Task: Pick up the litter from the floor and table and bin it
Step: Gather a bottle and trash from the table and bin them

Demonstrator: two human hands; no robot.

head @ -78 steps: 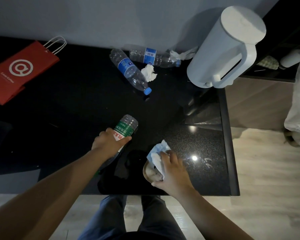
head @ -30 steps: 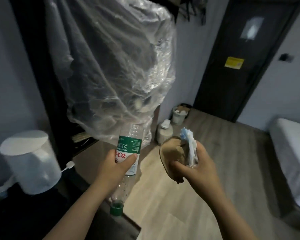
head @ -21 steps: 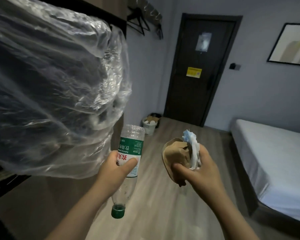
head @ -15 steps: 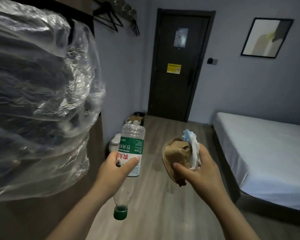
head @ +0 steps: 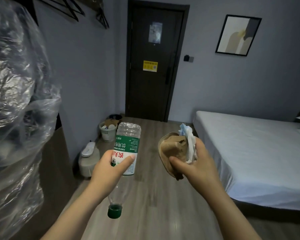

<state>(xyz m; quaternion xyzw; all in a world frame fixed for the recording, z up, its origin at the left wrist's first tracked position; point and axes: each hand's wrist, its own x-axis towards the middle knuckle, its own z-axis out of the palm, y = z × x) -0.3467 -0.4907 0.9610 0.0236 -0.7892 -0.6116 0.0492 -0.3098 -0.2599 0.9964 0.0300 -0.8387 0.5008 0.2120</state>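
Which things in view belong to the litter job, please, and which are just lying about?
Job: plastic bottle in the left hand; brown paper and white wad in the right hand; white bin by the door.
Lying about: bed; framed picture; plastic sheeting; hangers.

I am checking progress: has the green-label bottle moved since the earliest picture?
Yes. The bottle lay on the black table; now the left hand holds it cap down over the floor, nearer the bin by the door.

The clear bottle (head: pixel 127 148) has a green and white label with red characters and a green cap (head: pixel 114 211). The crumpled paper (head: pixel 172 149) is brown, the tissue (head: pixel 190 144) white and blue. The door (head: pixel 152 59) is dark with a yellow sticker (head: pixel 150 65).
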